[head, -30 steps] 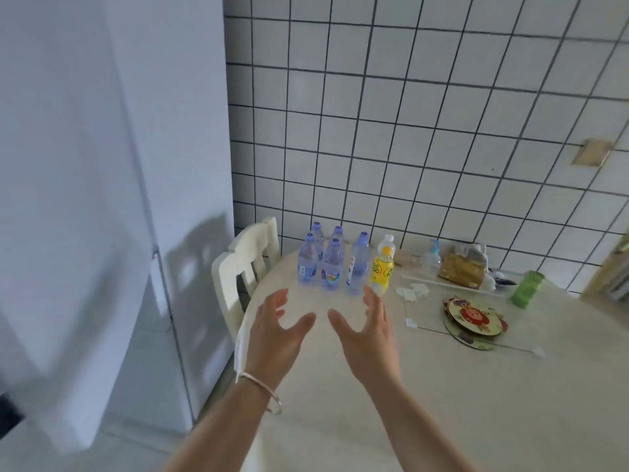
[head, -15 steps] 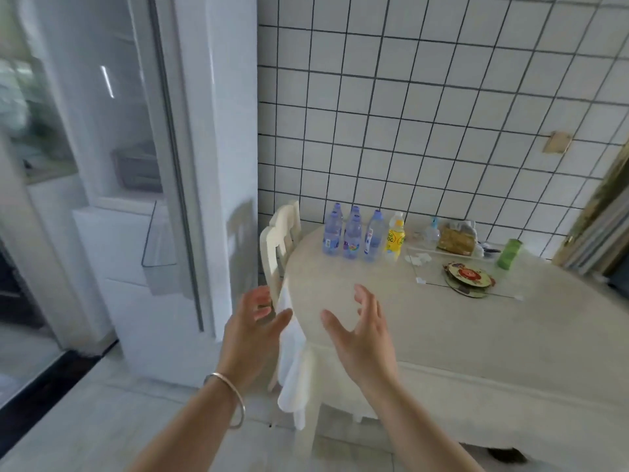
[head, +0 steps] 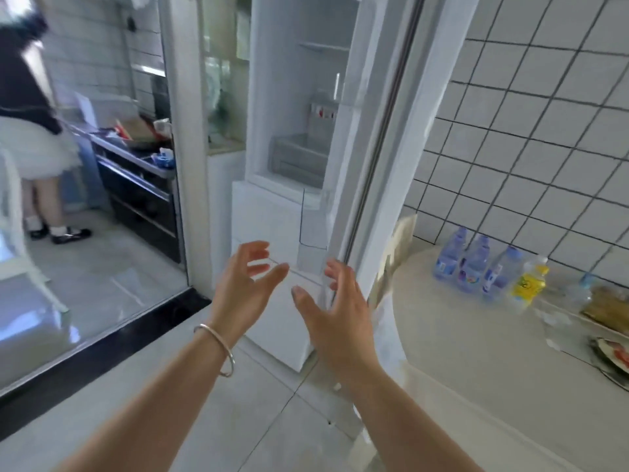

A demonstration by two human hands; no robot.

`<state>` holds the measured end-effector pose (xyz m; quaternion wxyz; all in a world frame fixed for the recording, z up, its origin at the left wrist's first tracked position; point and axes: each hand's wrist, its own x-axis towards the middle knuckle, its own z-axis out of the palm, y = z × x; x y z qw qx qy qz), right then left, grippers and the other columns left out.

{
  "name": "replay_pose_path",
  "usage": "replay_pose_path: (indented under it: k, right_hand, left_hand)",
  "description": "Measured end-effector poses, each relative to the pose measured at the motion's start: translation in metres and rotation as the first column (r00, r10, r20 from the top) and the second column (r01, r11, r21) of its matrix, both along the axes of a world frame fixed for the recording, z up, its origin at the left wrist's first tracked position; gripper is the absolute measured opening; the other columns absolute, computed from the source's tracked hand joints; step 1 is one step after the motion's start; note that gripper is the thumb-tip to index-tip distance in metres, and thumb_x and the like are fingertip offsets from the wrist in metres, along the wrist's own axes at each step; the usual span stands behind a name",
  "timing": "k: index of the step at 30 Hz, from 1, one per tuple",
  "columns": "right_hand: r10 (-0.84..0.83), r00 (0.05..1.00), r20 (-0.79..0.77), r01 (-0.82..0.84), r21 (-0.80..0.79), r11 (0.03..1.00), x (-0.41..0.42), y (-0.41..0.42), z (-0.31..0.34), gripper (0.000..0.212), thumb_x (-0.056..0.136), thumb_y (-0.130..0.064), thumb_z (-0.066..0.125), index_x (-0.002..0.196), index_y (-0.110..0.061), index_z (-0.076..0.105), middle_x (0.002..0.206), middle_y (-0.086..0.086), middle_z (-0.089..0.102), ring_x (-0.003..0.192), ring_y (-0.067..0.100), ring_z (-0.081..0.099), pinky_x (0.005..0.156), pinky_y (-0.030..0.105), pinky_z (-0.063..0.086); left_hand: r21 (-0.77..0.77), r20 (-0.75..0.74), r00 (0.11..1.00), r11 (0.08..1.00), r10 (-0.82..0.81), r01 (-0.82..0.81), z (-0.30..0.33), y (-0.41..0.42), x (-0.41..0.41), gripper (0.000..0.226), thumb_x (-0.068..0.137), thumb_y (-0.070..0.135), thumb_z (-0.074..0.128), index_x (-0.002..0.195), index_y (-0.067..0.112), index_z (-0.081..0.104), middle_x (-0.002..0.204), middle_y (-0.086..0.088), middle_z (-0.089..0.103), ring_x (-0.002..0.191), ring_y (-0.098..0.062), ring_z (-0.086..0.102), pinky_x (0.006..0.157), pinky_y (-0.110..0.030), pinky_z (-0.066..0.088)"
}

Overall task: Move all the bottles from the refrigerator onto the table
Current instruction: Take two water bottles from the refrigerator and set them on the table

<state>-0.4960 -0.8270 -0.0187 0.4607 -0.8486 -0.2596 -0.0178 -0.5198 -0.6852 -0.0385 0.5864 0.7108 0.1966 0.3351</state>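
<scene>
Both of my hands are out in front of me with nothing in them: my left hand (head: 245,284) has its fingers spread and loosely bent, a bangle (head: 218,349) on the wrist, and my right hand (head: 335,315) is spread the same way, just beside it. They point toward the open refrigerator (head: 292,137), which stands ahead of me, between the kitchen doorway on the left and the tiled wall on the right.

Four bottles (head: 476,272) stand in a tight row on the far left part of the desk (head: 476,352), against the wall: three clear blue ones and a yellow-labelled bottle (head: 527,281) at the right end. I judge that I am between trips, facing the refrigerator to fetch more. Its inside is blurred; I see a pale shelf, a clear drawer and a door bin, but I cannot tell whether any bottle is left there. My next move calls for stepping closer, looking over the shelves and door bins, and closing my fingers round whatever bottle I find.

On the desk's right edge lie a bag of food (head: 609,308) and a patterned plate (head: 612,359). Through the doorway on the left a person (head: 30,107) stands at a kitchen counter (head: 136,155).
</scene>
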Motion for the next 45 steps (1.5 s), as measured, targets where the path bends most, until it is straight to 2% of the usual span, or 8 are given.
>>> replay_pose_path:
  k: [8, 15, 20, 25, 30, 35, 40, 45]
  right_hand:
    - [0.084, 0.996, -0.034, -0.084, 0.017, 0.996, 0.032, 0.136, -0.003, 0.056, 0.086, -0.047, 0.055, 0.135, -0.034, 0.032, 0.138, -0.015, 0.041, 0.126, 0.005, 0.039, 0.105, 0.028, 0.034]
    - [-0.084, 0.986, -0.146, 0.095, 0.069, 0.993, 0.103, 0.268, -0.004, 0.051, 0.088, -0.044, 0.053, 0.133, -0.032, 0.033, 0.138, -0.009, 0.044, 0.122, 0.010, 0.044, 0.089, 0.024, 0.033]
    - [-0.181, 0.961, -0.211, 0.211, 0.127, 0.969, 0.170, 0.343, 0.003, 0.049, 0.087, -0.041, 0.053, 0.132, -0.029, 0.036, 0.136, -0.007, 0.046, 0.121, 0.012, 0.046, 0.096, 0.031, 0.039]
    - [-0.222, 0.949, -0.226, 0.267, 0.191, 0.945, 0.252, 0.400, 0.010, 0.047, 0.088, -0.037, 0.052, 0.132, -0.026, 0.038, 0.134, -0.005, 0.048, 0.120, 0.014, 0.049, 0.091, 0.028, 0.037]
    - [-0.267, 0.941, -0.209, 0.318, 0.270, 0.909, 0.356, 0.446, 0.018, 0.041, 0.090, -0.034, 0.050, 0.130, -0.024, 0.042, 0.130, -0.004, 0.051, 0.115, 0.015, 0.051, 0.089, 0.028, 0.035]
    - [-0.328, 0.916, -0.231, 0.389, 0.315, 0.866, 0.461, 0.478, 0.031, 0.041, 0.091, -0.034, 0.050, 0.130, -0.024, 0.043, 0.129, -0.005, 0.052, 0.112, 0.014, 0.050, 0.084, 0.025, 0.030]
    - [-0.376, 0.883, -0.279, 0.463, 0.395, 0.794, 0.546, 0.493, 0.036, 0.041, 0.091, -0.028, 0.052, 0.130, -0.018, 0.044, 0.128, 0.001, 0.052, 0.098, 0.010, 0.045, 0.081, 0.020, 0.028]
    - [-0.562, 0.804, -0.194, 0.586, 0.415, 0.696, 0.634, 0.492, 0.037, 0.041, 0.090, -0.025, 0.057, 0.128, -0.013, 0.048, 0.124, 0.005, 0.056, 0.095, 0.012, 0.047, 0.070, 0.015, 0.026]
  left_hand:
    - [0.007, -0.004, 0.998, 0.998, 0.063, -0.063, -0.005, 0.127, 0.018, 0.043, 0.083, 0.022, 0.068, 0.123, 0.017, 0.052, 0.107, 0.006, 0.056, 0.083, 0.004, 0.054, 0.061, -0.009, 0.042]
    - [0.014, -0.023, 0.998, 0.998, -0.058, 0.058, 0.007, 0.244, 0.082, 0.037, 0.085, 0.023, 0.065, 0.118, 0.026, 0.049, 0.104, 0.014, 0.055, 0.085, 0.006, 0.053, 0.055, 0.001, 0.040]
    - [0.015, -0.014, 0.989, 0.989, -0.148, 0.148, 0.016, 0.316, 0.146, 0.034, 0.085, 0.026, 0.065, 0.115, 0.030, 0.049, 0.105, 0.017, 0.055, 0.089, 0.006, 0.055, 0.056, -0.005, 0.042]
    - [-0.036, 0.025, 0.976, 0.975, -0.218, 0.219, 0.019, 0.373, 0.234, 0.033, 0.083, 0.023, 0.067, 0.113, 0.029, 0.053, 0.112, 0.009, 0.057, 0.099, -0.009, 0.061, 0.069, -0.020, 0.046]
    - [-0.004, 0.017, 0.977, 0.977, -0.214, 0.214, 0.021, 0.417, 0.335, 0.032, 0.084, 0.021, 0.066, 0.113, 0.028, 0.053, 0.109, 0.008, 0.058, 0.092, -0.004, 0.061, 0.057, -0.011, 0.043]
    - [0.014, 0.019, 0.969, 0.969, -0.246, 0.246, 0.040, 0.445, 0.435, 0.031, 0.085, 0.018, 0.065, 0.112, 0.027, 0.052, 0.108, 0.007, 0.059, 0.090, -0.005, 0.061, 0.063, -0.011, 0.043]
    - [0.020, 0.037, 0.942, 0.943, -0.334, 0.333, 0.053, 0.464, 0.533, 0.032, 0.085, 0.016, 0.065, 0.114, 0.023, 0.053, 0.106, 0.006, 0.057, 0.089, -0.007, 0.059, 0.058, -0.004, 0.044]
    - [0.008, 0.046, 0.892, 0.893, -0.450, 0.450, 0.057, 0.469, 0.640, 0.032, 0.083, 0.010, 0.066, 0.113, 0.015, 0.056, 0.102, 0.001, 0.059, 0.075, -0.004, 0.057, 0.055, -0.006, 0.043]
